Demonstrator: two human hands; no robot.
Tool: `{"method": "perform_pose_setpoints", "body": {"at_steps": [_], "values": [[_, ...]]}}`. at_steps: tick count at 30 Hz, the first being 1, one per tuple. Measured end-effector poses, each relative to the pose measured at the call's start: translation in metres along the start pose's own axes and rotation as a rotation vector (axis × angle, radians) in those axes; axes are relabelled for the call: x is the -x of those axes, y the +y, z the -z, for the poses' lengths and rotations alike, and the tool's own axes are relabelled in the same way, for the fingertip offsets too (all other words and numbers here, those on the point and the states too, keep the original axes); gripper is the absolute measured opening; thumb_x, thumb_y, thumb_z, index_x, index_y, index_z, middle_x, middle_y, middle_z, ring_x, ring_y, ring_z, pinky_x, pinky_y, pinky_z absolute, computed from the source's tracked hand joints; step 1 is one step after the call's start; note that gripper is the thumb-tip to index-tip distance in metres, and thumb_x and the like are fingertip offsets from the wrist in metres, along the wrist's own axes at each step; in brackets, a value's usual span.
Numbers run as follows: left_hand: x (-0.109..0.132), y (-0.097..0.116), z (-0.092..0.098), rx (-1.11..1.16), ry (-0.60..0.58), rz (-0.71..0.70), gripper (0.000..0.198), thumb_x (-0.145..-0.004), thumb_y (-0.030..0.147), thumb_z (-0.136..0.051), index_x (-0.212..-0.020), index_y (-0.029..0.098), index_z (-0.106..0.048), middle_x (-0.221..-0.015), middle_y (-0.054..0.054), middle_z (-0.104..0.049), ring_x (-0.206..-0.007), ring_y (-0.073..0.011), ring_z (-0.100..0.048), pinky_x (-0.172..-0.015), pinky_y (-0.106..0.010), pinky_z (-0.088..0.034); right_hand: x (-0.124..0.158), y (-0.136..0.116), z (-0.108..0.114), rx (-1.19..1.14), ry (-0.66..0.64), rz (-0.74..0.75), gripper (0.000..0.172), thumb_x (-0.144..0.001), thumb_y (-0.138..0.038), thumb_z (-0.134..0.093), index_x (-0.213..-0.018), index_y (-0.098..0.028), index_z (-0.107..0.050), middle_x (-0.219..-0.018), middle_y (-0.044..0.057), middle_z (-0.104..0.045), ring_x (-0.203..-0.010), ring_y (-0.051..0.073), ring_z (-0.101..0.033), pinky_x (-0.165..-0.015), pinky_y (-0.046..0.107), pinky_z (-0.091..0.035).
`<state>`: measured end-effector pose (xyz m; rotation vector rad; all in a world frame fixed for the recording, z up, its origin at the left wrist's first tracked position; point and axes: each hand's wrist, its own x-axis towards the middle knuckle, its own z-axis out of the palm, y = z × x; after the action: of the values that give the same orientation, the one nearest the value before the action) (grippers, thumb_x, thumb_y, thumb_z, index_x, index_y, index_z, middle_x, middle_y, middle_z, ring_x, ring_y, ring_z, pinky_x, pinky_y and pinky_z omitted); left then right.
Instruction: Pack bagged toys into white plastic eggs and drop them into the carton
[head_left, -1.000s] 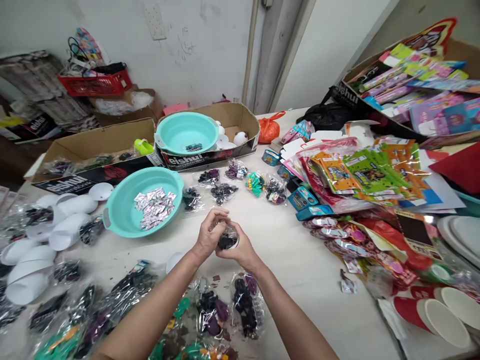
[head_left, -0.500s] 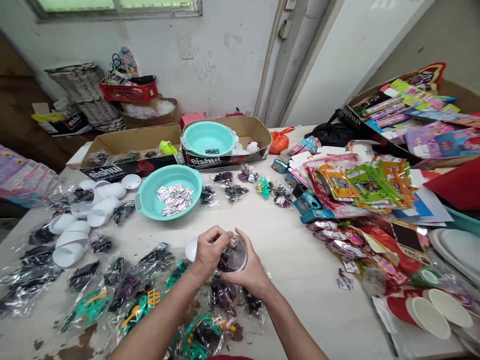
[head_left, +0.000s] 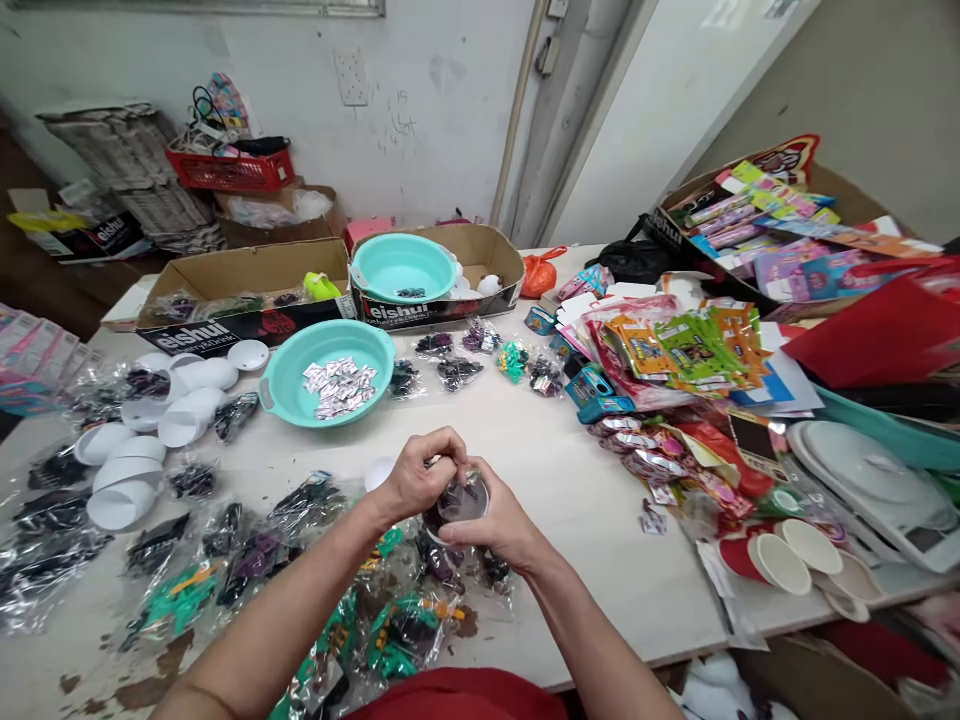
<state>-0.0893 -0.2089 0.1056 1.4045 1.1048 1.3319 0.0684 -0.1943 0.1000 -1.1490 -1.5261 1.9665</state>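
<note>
Head view. Both hands met over the pale table (head_left: 577, 470), just this side of the turquoise round plastic basin (head_left: 274, 395). The right hand (head_left: 501, 522) was cupped underneath the clear round plastic capsule (head_left: 463, 499), fingers wrapped partway round its rim. That looked like a cradle that kept it from rolling. The left hand (head_left: 417, 478) curled in from the other side, fingertips bunched narrow on the near top edge. It seemed to press on the capsule or on the dark bagged piece inside, though the exact contact was hidden by the knuckles.

The capsule sat off the tabletop, between the two palms, nearer the person than the basin and a little to its right. Its round transparent face pointed up towards the camera, tipped slightly away. Being round, it showed no real long axis, and its centre line ran roughly bottom to top through the right palm.

The basin held a heap of small silver foil sachets (head_left: 337, 385), within reach of the left arm. Left of the basin lay white plastic half-shells (head_left: 184, 425), mouths mostly sideways. One more white half-shell (head_left: 377, 470) rested between the basin and the left hand. Nearer than the basin, under the forearms, lay clear bags of green and purple toy parts (head_left: 409, 630). Well right of the basin was a spread of bright printed packets (head_left: 675, 350).
</note>
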Motion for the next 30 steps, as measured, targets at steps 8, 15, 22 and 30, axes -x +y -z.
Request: {"method": "perform_pose_setpoints", "body": {"at_steps": [8, 15, 22, 30], "values": [[0.005, 0.025, 0.005, -0.058, -0.184, -0.214, 0.021, -0.064, 0.000, -0.040, -0.061, 0.015, -0.056, -0.058, 0.000, -0.059, -0.053, -0.0083, -0.050, -0.053, -0.020, -0.040, 0.019, -0.011, 0.001, 0.067, -0.124, 0.041, 0.064, -0.046, -0.022, -0.086, -0.102, -0.019, -0.056, -0.093, -0.002, -0.061, -0.087, 0.019, -0.056, -0.076, 0.029, -0.043], [0.026, 0.025, -0.016, -0.051, 0.172, -0.271, 0.022, -0.074, 0.002, -0.043, -0.066, 0.018, -0.057, -0.061, 0.000, -0.059, -0.060, -0.0132, -0.056, -0.061, -0.027, -0.046, 0.027, -0.019, 0.006, -0.065, -0.180, 0.064, 0.074, -0.043, -0.024, -0.090, -0.108, -0.022, -0.056, -0.099, -0.002, -0.061, -0.092, 0.019, -0.055, -0.079, 0.028, -0.043], [0.032, 0.023, -0.032, -0.144, 0.322, -0.154, 0.014, -0.082, 0.012, -0.047, -0.077, 0.019, -0.057, -0.074, -0.001, -0.060, -0.069, -0.0137, -0.057, -0.066, -0.026, -0.046, 0.033, -0.007, 0.000, -0.206, -0.106, 0.021, 0.073, -0.044, -0.021, -0.087, -0.110, -0.021, -0.055, -0.097, -0.001, -0.062, -0.090, 0.019, -0.056, -0.079, 0.030, -0.044], [0.027, 0.025, -0.027, 0.025, 0.131, 0.332, 0.031, -0.079, 0.043, -0.064, -0.097, 0.019, -0.060, -0.093, -0.004, -0.062, -0.089, -0.0189, -0.058, -0.075, -0.028, -0.045, 0.038, 0.003, 0.001, 0.076, 0.259, 0.041, 0.058, -0.055, -0.019, -0.076, -0.109, -0.022, -0.053, -0.091, -0.001, -0.064, -0.081, 0.020, -0.059, -0.074, 0.034, -0.047]]}}
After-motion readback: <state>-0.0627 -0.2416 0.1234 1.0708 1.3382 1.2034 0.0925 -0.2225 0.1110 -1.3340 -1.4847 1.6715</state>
